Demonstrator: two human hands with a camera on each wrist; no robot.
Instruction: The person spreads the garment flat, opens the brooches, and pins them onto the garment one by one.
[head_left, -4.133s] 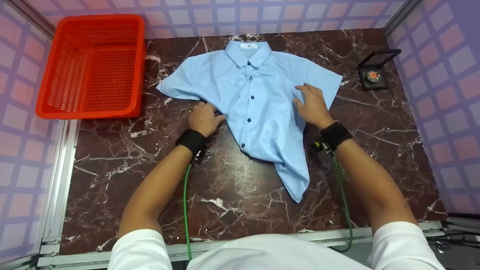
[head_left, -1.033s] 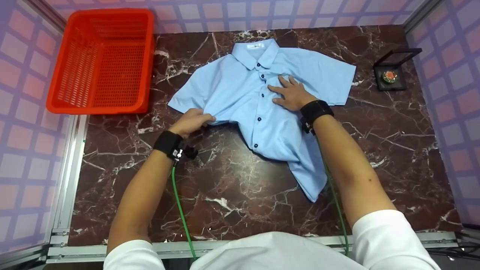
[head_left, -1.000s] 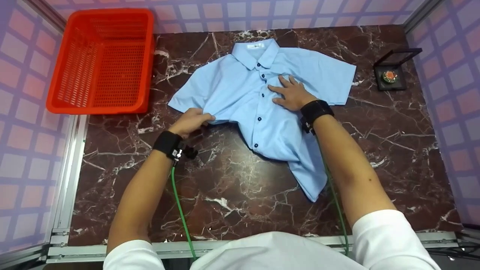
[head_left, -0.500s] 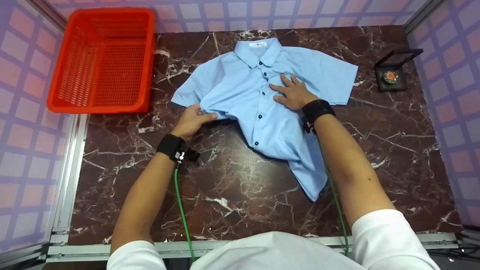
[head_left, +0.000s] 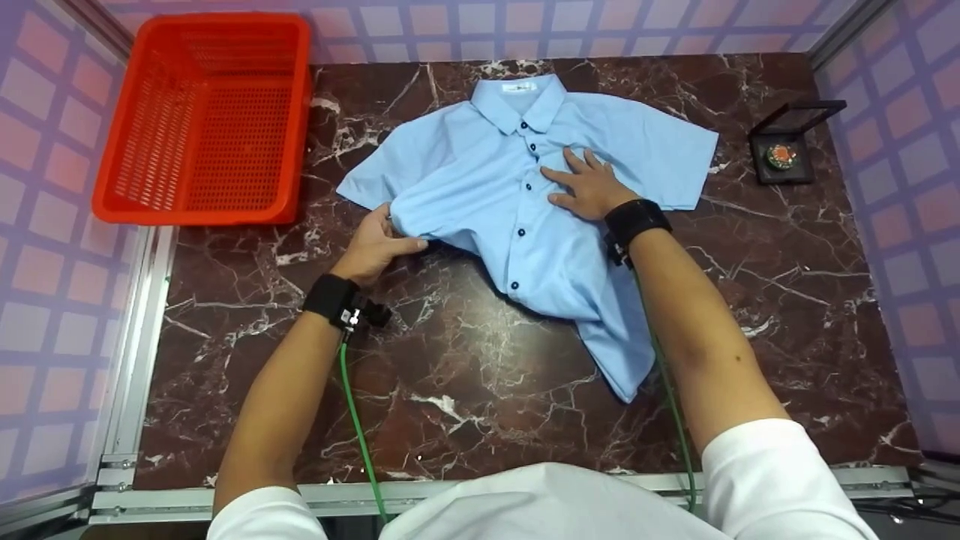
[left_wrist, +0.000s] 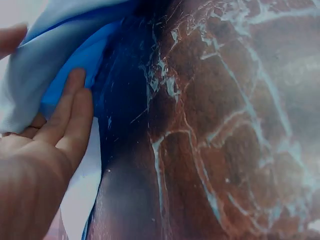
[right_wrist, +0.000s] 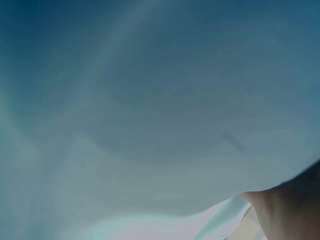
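A light-blue short-sleeved shirt (head_left: 487,172) with dark buttons lies front up on the table, its collar at the far side and its lower part twisted to the right. At its left side edge my left hand (head_left: 371,244) holds the cloth, the thumb outside and several fingers reaching beneath. In the left wrist view that hand (left_wrist: 55,145) has fingers inside the raised fold of the shirt (left_wrist: 30,75). My right hand (head_left: 589,186) rests with spread fingers on the shirt's chest, right of the buttons. Blurred shirt cloth (right_wrist: 150,125) fills most of the right wrist view.
A red plastic basket (head_left: 292,150) stands at the back left. On the right is a small black case (head_left: 784,176) with its lid up and a round ornament (head_left: 781,156) in it. Green cables (head_left: 356,420) run from both wrist cameras. Patterned walls enclose the marble-look table (head_left: 480,397).
Earlier the left hand was at the shirt's waist; it has moved left, pulling and lifting the side edge. The right hand has moved inward from the right side onto the chest and stays there.
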